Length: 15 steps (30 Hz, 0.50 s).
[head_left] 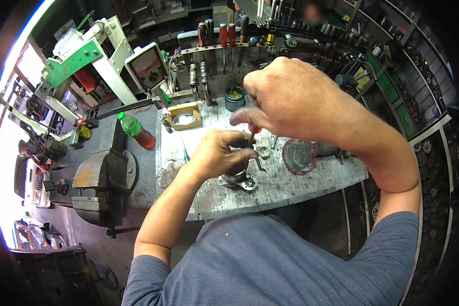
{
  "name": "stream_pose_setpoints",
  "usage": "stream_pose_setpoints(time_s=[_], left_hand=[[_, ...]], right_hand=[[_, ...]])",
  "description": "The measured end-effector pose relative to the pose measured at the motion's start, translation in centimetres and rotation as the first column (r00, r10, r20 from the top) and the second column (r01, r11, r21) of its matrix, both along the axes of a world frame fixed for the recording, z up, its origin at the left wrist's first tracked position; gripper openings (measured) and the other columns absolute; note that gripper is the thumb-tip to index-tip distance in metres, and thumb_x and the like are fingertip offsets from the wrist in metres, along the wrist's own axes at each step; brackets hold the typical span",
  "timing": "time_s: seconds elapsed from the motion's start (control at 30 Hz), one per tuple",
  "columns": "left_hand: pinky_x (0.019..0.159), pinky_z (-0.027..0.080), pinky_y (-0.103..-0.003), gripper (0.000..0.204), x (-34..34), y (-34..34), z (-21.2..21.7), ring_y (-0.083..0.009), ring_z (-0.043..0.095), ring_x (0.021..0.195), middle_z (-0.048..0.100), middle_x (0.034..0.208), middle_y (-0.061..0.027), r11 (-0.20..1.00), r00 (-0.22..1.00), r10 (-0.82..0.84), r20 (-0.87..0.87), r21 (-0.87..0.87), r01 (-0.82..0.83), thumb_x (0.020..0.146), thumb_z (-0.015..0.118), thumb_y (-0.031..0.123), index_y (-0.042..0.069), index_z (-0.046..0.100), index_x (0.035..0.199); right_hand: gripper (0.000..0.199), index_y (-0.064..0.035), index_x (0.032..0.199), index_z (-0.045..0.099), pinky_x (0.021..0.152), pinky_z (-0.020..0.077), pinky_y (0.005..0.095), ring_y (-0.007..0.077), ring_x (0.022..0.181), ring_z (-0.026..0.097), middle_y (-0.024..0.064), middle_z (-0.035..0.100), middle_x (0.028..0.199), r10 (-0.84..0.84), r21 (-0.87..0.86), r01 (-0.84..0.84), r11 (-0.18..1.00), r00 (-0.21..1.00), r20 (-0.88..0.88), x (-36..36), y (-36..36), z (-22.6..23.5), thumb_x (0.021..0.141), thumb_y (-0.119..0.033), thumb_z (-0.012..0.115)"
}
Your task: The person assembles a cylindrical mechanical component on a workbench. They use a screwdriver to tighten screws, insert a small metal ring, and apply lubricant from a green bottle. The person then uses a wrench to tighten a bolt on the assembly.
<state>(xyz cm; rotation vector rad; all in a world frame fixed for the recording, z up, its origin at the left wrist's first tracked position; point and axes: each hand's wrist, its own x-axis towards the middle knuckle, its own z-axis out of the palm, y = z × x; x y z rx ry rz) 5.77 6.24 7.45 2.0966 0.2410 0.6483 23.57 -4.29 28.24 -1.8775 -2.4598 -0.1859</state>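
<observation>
My right hand is raised above the bench, closed round the handle of a screwdriver. Only a red bit of that handle and part of the shaft show below my fingers. The shaft slants down to my left hand, which is wrapped round the upper part of a dark cylindrical metal part. A light metal flange with a hole sits at its base, on the bench. My fingers hide the top of the part, where the screwdriver's tip is. Just right of it lies a small metal ring.
A red-rimmed bowl stands to the right on the pale worktop. Behind are a dark tin and a yellow open box. Leftward are a green-capped bottle and a bench vise. Screwdrivers fill the back rack.
</observation>
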Motion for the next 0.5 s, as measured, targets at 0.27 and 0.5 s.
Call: stream_pose_setpoints(time_s=[0.27, 0.5], left_hand=[[0.084, 0.063, -0.043, 0.02, 0.2, -0.1, 1.8, -0.0372, 0.081, 0.092, 0.083, 0.1, -0.017, 0.99, 0.997, -0.058, -0.046, 0.124, 0.063, 0.098, 0.082, 0.014, 0.006, 0.083, 0.116], [0.085, 0.063, -0.046, 0.024, 0.2, -0.4, 2.5, -0.0381, 0.081, 0.095, 0.082, 0.099, -0.02, 0.995, 0.995, -0.043, -0.086, 0.085, 0.05, 0.099, 0.08, 0.014, 0.009, 0.082, 0.123]], right_hand=[[0.032, 0.003, 0.104, 0.076, 0.082, 0.0633, 0.0435, 0.035, 0.096, 0.081, 0.0204, 0.078, 0.098, -0.051, -0.121, 0.055, 0.991, 0.998, 0.04, -0.3, 0.0, 2.0, 0.094, -0.026, 0.084], [0.026, 0.0005, 0.11, 0.077, 0.077, 0.0638, 0.0431, 0.0378, 0.084, 0.08, 0.0196, 0.078, 0.095, 0.273, -0.004, -0.289, 0.957, 0.911, -0.309, 0.6, -0.1, 1.5, 0.093, -0.018, 0.083]])
